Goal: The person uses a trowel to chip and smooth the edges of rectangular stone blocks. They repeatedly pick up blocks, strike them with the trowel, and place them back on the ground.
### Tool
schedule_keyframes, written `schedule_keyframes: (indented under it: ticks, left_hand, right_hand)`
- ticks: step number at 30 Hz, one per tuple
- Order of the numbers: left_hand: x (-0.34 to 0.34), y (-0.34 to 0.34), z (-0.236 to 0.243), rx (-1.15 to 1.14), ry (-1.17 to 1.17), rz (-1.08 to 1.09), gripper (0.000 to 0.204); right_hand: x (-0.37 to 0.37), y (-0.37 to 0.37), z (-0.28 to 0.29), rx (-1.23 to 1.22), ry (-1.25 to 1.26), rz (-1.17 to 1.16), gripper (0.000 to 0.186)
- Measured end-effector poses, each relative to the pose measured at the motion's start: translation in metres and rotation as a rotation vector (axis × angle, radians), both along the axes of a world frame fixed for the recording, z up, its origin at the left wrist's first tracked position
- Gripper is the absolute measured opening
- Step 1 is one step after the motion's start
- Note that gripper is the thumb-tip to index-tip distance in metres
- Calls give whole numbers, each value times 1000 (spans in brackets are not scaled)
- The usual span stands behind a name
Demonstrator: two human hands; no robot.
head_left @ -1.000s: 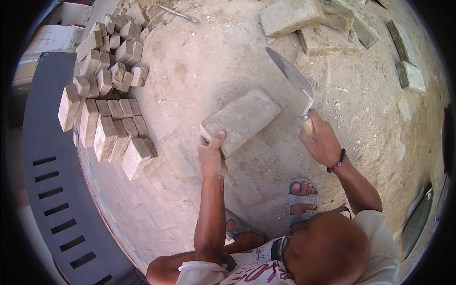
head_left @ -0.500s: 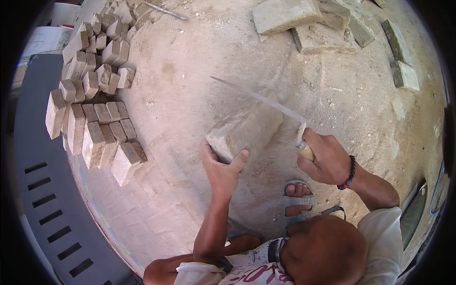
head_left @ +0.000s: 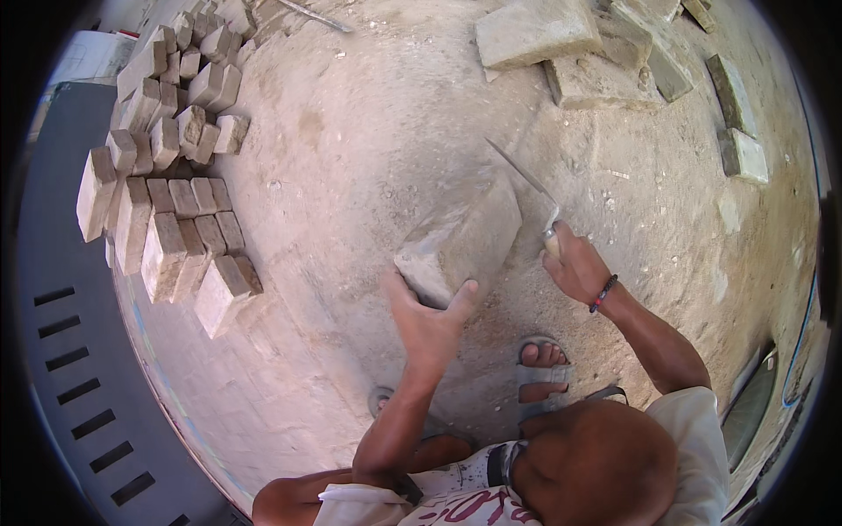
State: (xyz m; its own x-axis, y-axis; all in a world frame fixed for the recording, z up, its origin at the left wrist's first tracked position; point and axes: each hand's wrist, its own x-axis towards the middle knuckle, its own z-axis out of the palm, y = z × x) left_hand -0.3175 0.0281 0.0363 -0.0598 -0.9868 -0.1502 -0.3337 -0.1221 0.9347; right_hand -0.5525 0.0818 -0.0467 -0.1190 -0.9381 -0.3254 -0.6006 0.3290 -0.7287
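Note:
A dusty, pale rectangular stone block (head_left: 467,241) sits in front of me, running away and to the right. My left hand (head_left: 428,323) grips its near end, thumb on the right side and fingers on the left. In my right hand (head_left: 579,270) is the wooden handle of a trowel (head_left: 523,170). Its narrow-looking blade points away and to the left, just beyond the block's right side. Dust blurs the far top edge of the block, so I cannot tell whether the blade touches it.
Stacked, cut blocks (head_left: 189,202) stand on the left beside a dark slotted metal panel (head_left: 74,351). Large stone slabs (head_left: 539,35) lie at the far right, with two smaller blocks (head_left: 744,156) farther right. My sandalled foot (head_left: 542,373) is close to the block.
The trowel blade has swung from across the block's top to its right side. The block's near end and my left hand have shifted slightly right.

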Motion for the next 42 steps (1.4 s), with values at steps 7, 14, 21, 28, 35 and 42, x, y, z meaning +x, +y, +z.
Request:
schedule_keyframes:
  ticks: [7,14,21,28,35,42]
  left_hand:
    - [2,15,5,-60,-202,-205,78]
    - [-16,33,-11,-276,-215,-301,82]
    - [-11,36,-12,-299,-311,-335,84]
    - [-5,34,-16,-450,-349,-312,81]
    - [-13,36,-14,-418,-347,-318,80]
    - [-6,34,-2,-289,-421,-336,78]
  right_hand:
    - [-32,0,143,-209,78,359,28]
    - [-63,6,85,187,307,310,28]
    - [-22,31,94,-46,138,406,31]
    - [-17,25,149,-74,64,371,29]
    - [-58,18,92,144,410,331,29]
    - [-44,32,56,108,265,245,28]
